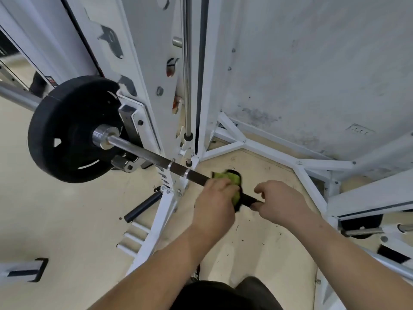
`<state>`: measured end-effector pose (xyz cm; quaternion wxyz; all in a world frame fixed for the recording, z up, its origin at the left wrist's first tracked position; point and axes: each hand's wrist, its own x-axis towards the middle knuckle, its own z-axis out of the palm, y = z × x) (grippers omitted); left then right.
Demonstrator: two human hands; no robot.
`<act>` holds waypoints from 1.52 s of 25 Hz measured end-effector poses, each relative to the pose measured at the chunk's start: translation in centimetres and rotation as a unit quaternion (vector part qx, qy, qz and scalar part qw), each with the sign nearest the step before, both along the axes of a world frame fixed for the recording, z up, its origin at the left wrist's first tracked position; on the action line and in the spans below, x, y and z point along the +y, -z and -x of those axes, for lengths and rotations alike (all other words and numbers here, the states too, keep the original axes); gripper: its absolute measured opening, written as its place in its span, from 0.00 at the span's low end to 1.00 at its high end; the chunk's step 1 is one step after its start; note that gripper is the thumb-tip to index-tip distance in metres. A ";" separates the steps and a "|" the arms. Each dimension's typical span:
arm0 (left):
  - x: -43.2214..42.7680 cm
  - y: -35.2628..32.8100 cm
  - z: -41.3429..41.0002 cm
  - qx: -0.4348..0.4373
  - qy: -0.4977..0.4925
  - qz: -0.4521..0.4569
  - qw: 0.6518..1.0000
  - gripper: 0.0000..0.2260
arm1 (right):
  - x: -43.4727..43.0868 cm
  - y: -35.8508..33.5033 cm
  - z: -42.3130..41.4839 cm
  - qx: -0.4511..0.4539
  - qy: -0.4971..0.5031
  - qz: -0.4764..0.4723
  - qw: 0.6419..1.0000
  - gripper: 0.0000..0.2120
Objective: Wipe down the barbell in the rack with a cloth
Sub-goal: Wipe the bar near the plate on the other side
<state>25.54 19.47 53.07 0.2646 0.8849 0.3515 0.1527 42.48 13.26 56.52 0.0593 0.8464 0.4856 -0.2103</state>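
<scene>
Near first: my left hand (214, 204) has its fingers curled round the green cloth (233, 179), clamping it onto the barbell (143, 151) so the cloth wraps the shaft instead of just touching the top. The right hand (281, 203) is just beside it on bare bar. Its fingers (260, 189) hook over and the thumb sits under, which I read as a brace so the bar doesn't roll while I wipe.

The barbell sits in the rack. It runs from my hands up-left across the white upright (154, 81) to the black plate (67, 135).

Task looks mid-way: the cloth is on the dark section near the hands, and shaft remains between it and the upright.

Room to move:
- Up-left the shaft is open until it crosses the upright. The gap looks tight there, so expect a knuckle pinch.
- Down-right is blocked by my own right hand, which has to shift or lift first.
- Under the bar there is only floor (55, 220), with a black peg (143, 206) sticking out low off the rack leg, well below the wiping line.

Farther out, the chrome guide rod (187, 63) stands behind the upright. The white base frame (257, 148) and wall (312, 63) are beyond it, well apart from the stroke.
</scene>
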 end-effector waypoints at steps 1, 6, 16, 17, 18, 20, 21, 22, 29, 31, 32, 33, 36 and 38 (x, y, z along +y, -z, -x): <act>-0.6 0.1 0.0 -0.004 0.039 -0.006 0.999 0.19 | -0.4 0.1 -0.3 0.014 -0.001 0.004 1.000 0.20; 3.6 0.4 0.2 0.014 -0.154 -0.049 0.987 0.16 | -2.9 0.0 -1.1 0.038 -0.044 -0.029 0.998 0.12; -2.4 1.6 -3.2 -0.040 -0.240 -0.033 0.969 0.19 | -7.7 -0.5 -4.9 0.087 -0.031 -0.095 0.991 0.19; -4.9 1.6 -4.6 -0.056 -0.214 -0.023 0.975 0.19 | -8.0 -0.5 -5.0 0.104 -0.025 -0.103 0.989 0.18; -7.5 1.4 -6.0 -0.084 -0.155 0.005 0.984 0.20 | -8.2 -0.6 -5.1 0.119 -0.016 -0.112 0.986 0.18; -11.5 -0.2 -7.2 -0.141 -0.068 0.147 0.977 0.22 | -9.0 -0.9 -5.6 0.143 -0.001 -0.133 0.981 0.21; -11.9 -1.1 -7.4 -0.158 -0.086 0.217 0.959 0.22 | -9.5 -0.9 -6.0 0.149 0.011 -0.152 0.977 0.23; -11.5 -1.7 -7.6 -0.172 -0.149 0.266 0.937 0.21 | -9.9 -1.0 -6.5 0.157 0.030 -0.179 0.971 0.24; -10.8 -6.3 -8.2 -0.346 -0.247 0.514 0.745 0.17 | -11.5 -4.4 -5.9 0.496 0.150 -0.168 0.839 0.17; -11.4 -5.4 -6.6 -0.344 -0.149 0.517 0.769 0.34 | -11.4 -4.5 -5.6 0.552 0.227 -0.196 0.778 0.14; -11.6 -5.4 -6.0 -0.313 -0.118 0.493 0.803 0.39 | -11.1 -4.2 -5.5 0.550 0.253 -0.204 0.769 0.12; -11.6 -5.2 -5.4 -0.275 -0.099 0.451 0.843 0.40 | -10.7 -3.9 -5.2 0.545 0.263 -0.198 0.771 0.09; -10.4 -5.7 -4.3 -0.188 -0.158 0.308 0.919 0.34 | -8.7 -2.9 -3.8 0.542 0.260 -0.160 0.783 0.06; -7.7 -5.8 -3.3 -0.125 -0.280 0.203 0.930 0.34 | -7.0 -2.4 -3.4 0.421 0.207 -0.195 0.861 0.06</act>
